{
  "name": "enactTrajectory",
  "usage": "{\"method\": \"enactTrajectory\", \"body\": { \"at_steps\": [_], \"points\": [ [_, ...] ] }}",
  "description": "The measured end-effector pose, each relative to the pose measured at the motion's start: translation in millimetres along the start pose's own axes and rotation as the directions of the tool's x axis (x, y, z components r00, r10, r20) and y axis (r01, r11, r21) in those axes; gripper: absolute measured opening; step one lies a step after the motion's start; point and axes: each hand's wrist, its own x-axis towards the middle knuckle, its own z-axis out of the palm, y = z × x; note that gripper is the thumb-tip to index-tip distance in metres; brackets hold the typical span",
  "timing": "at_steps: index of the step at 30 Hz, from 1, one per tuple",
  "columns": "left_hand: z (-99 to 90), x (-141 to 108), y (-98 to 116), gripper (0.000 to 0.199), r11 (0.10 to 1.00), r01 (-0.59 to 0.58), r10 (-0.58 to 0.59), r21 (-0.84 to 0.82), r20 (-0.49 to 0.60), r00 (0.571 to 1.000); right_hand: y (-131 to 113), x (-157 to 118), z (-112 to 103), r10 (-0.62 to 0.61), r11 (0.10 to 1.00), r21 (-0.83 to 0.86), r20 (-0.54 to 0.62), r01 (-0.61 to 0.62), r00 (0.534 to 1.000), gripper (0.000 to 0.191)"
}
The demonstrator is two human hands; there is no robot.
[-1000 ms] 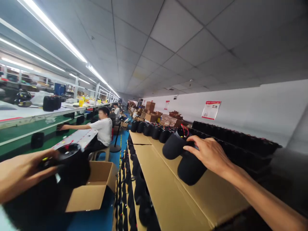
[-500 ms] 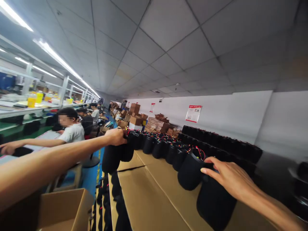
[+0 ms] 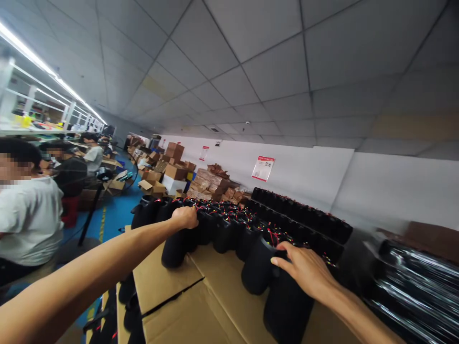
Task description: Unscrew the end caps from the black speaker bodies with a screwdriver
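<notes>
My left hand (image 3: 185, 217) is closed on the top rim of a black cylindrical housing (image 3: 174, 249), at the left part of the cardboard sheet (image 3: 193, 306). With thumb and fingers, my right hand (image 3: 304, 270) pinches the rim of another black cylindrical housing (image 3: 289, 308) at the near right. Just left of it stands a similar housing (image 3: 256, 267) with red wires at its open top. Several more black housings with red wires form rows behind both hands. The undersides of the held housings cannot be judged as resting or lifted.
Lower layers of black housings (image 3: 131, 306) show below the sheet's left edge. Dark shiny wrapped goods (image 3: 419, 282) stand at the right. A seated person (image 3: 30, 215) and other people work at the left. Cardboard boxes (image 3: 174, 152) are piled farther back by the wall.
The view has turned right. My left hand has carried its housing rightward from the sheet's left edge toward the rows. My right hand keeps its grip in about the same place on the sheet.
</notes>
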Motion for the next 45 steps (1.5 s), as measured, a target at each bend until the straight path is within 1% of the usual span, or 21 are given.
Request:
{"method": "enactTrajectory", "body": {
  "at_steps": [4,8,14,18,21,23,27,29,32,34,37,39,41,43,45],
  "points": [
    [9.3,10.9,3.0,0.032,1.000,0.031,-0.031,-0.003,0.029,0.999,-20.7,34.6,14.6,-0.009,1.000,-0.010,0.007,0.010,1.000,0.028],
    [8.5,13.6,2.9,0.032,0.999,0.044,-0.043,-0.016,0.027,0.999,-46.0,71.9,28.2,-0.038,0.999,-0.024,0.018,0.039,0.999,0.031],
    [7.4,14.9,3.6,0.030,0.999,0.034,-0.033,-0.022,0.023,0.999,-90.3,120.9,45.8,-0.122,0.992,-0.018,0.053,0.123,0.991,0.033],
    [9.1,16.0,3.4,0.029,1.000,-0.011,0.012,-0.008,0.012,1.000,-113.5,146.4,59.7,-0.139,0.990,-0.002,0.081,0.140,0.987,0.033],
    [12.9,14.9,-0.8,0.034,0.999,-0.045,0.045,0.010,-0.030,0.999,-124.6,159.7,71.8,-0.129,0.992,0.009,0.099,0.129,0.987,0.033],
    [16.8,12.1,-4.6,0.037,0.997,-0.076,0.077,0.020,-0.067,0.995,-128.5,164.8,79.4,-0.100,0.995,0.006,0.098,0.100,0.990,0.034],
    [21.2,2.6,-4.5,0.039,0.988,-0.152,0.154,0.026,-0.138,0.978,-125.8,167.2,89.1,-0.033,0.999,-0.003,0.068,0.033,0.997,0.037],
    [20.0,-0.2,3.0,0.038,0.982,-0.188,0.188,0.017,-0.174,0.967,-120.4,165.2,90.1,-0.022,1.000,0.001,0.056,0.022,0.998,0.038],
    [19.8,2.7,21.4,0.036,0.973,-0.232,0.223,-0.011,-0.232,0.947,-111.8,158.6,88.2,-0.008,1.000,0.004,0.034,0.008,0.999,0.038],
    [25.6,7.5,34.3,0.035,0.968,-0.246,0.228,-0.038,-0.269,0.936,-106.7,152.6,85.9,0.003,1.000,0.004,0.019,-0.003,1.000,0.037],
    [44.2,12.3,47.5,0.033,0.961,-0.264,0.219,-0.085,-0.352,0.910,-97.9,143.9,82.2,0.024,1.000,0.004,-0.002,-0.024,1.000,0.035],
    [58.6,12.1,50.0,0.031,0.947,-0.298,0.218,-0.122,-0.440,0.871,-89.9,140.3,80.0,0.048,0.999,0.004,-0.014,-0.047,0.999,0.033],
    [70.4,10.5,47.5,0.030,0.919,-0.359,0.224,-0.162,-0.535,0.815,-80.4,139.2,78.1,0.071,0.997,0.003,-0.029,-0.071,0.997,0.031],
    [79.0,9.2,41.1,0.033,0.881,-0.430,0.233,-0.196,-0.612,0.756,-70.9,140.7,77.0,0.084,0.996,0.001,-0.048,-0.084,0.995,0.029],
    [85.6,8.4,31.9,0.040,0.841,-0.498,0.254,-0.212,-0.658,0.709,-63.2,144.4,77.6,0.089,0.996,-0.006,-0.063,-0.090,0.994,0.027]
  ]
}}
